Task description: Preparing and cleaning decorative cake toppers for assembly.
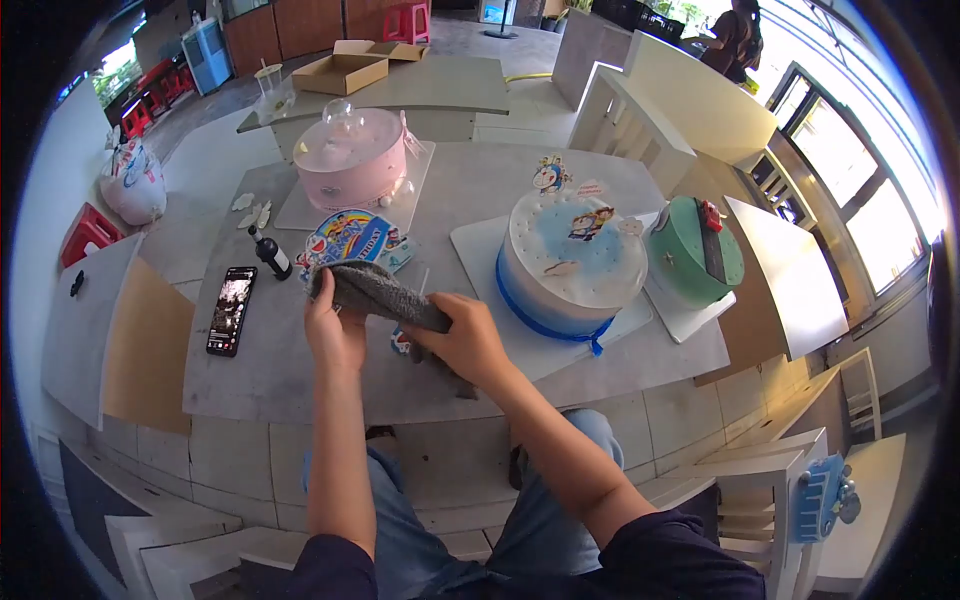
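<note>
A folded grey cloth (386,294) is held between both hands above the table's near side. My left hand (336,330) grips its left end, thumb on top. My right hand (466,336) is closed around its right end. Just beyond the cloth lies a round cartoon cake topper (352,234) bearing writing, with other cutouts beside it. The cloth hides part of that pile. Below my right hand, a small cartoon-cat cutout (400,341) and a dark item show only in part. Nearest on the right stands a white-and-blue cake (574,262) with a blue ribbon.
On the grey table (300,390) are a smartphone (232,311), a small dark bottle (270,253), a pink cake (351,161) with clear balls and a green cake (694,255). An open cardboard box (341,73) sits on a table behind. A person (731,41) is at the far right.
</note>
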The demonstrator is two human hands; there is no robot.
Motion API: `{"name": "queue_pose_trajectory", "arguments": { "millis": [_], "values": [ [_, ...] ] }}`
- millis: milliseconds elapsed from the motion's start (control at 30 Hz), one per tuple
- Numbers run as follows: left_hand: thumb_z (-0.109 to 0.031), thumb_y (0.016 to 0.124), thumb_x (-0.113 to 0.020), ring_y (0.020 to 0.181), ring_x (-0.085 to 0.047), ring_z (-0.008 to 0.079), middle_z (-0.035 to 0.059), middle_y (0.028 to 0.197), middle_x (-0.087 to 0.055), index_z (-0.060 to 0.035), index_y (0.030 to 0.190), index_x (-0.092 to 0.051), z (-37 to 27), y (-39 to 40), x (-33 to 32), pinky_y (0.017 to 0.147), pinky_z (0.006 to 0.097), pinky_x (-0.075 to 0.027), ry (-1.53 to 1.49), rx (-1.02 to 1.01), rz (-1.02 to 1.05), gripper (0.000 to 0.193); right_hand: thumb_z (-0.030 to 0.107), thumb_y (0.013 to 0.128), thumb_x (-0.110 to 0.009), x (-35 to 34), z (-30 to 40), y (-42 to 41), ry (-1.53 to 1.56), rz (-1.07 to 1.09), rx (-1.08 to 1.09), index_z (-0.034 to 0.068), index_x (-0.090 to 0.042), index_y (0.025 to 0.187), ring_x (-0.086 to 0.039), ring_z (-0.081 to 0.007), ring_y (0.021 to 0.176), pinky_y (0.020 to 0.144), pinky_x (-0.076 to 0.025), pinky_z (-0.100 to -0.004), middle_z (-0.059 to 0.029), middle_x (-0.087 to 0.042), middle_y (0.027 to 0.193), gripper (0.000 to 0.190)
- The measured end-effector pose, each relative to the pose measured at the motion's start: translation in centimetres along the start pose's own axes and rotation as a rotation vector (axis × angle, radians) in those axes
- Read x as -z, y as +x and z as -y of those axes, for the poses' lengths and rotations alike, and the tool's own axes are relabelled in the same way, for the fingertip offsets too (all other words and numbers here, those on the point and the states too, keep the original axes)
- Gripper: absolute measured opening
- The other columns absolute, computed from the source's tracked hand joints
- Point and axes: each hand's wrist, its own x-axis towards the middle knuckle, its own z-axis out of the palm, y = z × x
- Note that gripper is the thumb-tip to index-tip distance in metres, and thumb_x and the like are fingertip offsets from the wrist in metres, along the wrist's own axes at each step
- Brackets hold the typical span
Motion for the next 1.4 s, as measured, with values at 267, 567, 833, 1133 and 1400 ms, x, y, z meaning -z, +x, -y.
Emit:
{"name": "queue_pose_trajectory", "arguments": {
  "millis": [267,567,833,1133,1400],
  "values": [
    [0.000,0.074,-0.049,0.087,-0.054,0.0216,0.0119,0.097,-0.054,-0.0007,0.102,-0.046,0.4,0.9,1.3,0.072,0.0324,-0.046,0.054,0.022,0.095,0.029,0.003,0.063,-0.055,1.4,0.3,0.5,0.579,-0.123,0.045,-0.008,-0.054,0.080,-0.054,-0.0120,0.075,0.071,-0.041,-0.0226,-0.0105,-0.057,0.077,0.020],
    [0.007,0.071,-0.040,0.094,-0.053,0.0291,0.0217,0.102,-0.051,0.0075,0.107,-0.040,1.9,-1.0,-1.1,0.081,0.0365,-0.044,0.012,0.169,0.364,0.036,0.002,0.066,-0.042,2.5,-0.7,0.8,1.085,-0.544,-0.294,0.001,-0.041,0.074,-0.051,-0.0187,0.052,0.058,-0.048,-0.0308,-0.0093,-0.049,0.063,0.009],
    [0.001,0.074,-0.042,0.095,-0.052,0.0248,0.0137,0.103,-0.052,0.0035,0.107,-0.043,2.9,-1.5,-0.6,0.084,0.0386,-0.041,0.195,0.190,0.401,0.033,0.010,0.070,-0.048,3.4,-0.2,0.7,0.638,-0.554,0.120,0.001,-0.044,0.091,-0.046,-0.0137,0.069,0.064,-0.039,-0.0244,-0.0069,-0.047,0.077,0.023],
    [-0.064,0.078,-0.013,0.098,-0.047,0.0172,0.0081,0.105,-0.052,-0.0046,0.112,-0.044,3.0,-3.0,-2.1,0.083,0.0336,-0.038,-0.098,0.395,0.493,0.075,0.003,0.062,-0.062,0.0,0.9,0.2,-0.013,-0.150,0.353,0.001,-0.055,0.087,-0.052,-0.0315,0.085,0.073,-0.043,-0.0353,-0.0149,-0.053,0.091,0.026],
    [-0.065,0.077,-0.013,0.105,-0.043,0.0183,0.0058,0.110,-0.050,-0.0045,0.115,-0.042,2.8,-2.6,-0.9,0.092,0.0341,-0.030,-0.110,0.375,0.621,0.077,0.003,0.060,-0.065,0.1,1.7,0.0,0.042,-0.050,0.367,0.002,-0.059,0.085,-0.055,-0.0295,0.078,0.070,-0.045,-0.0327,-0.0137,-0.055,0.086,0.025]
  ]
}}
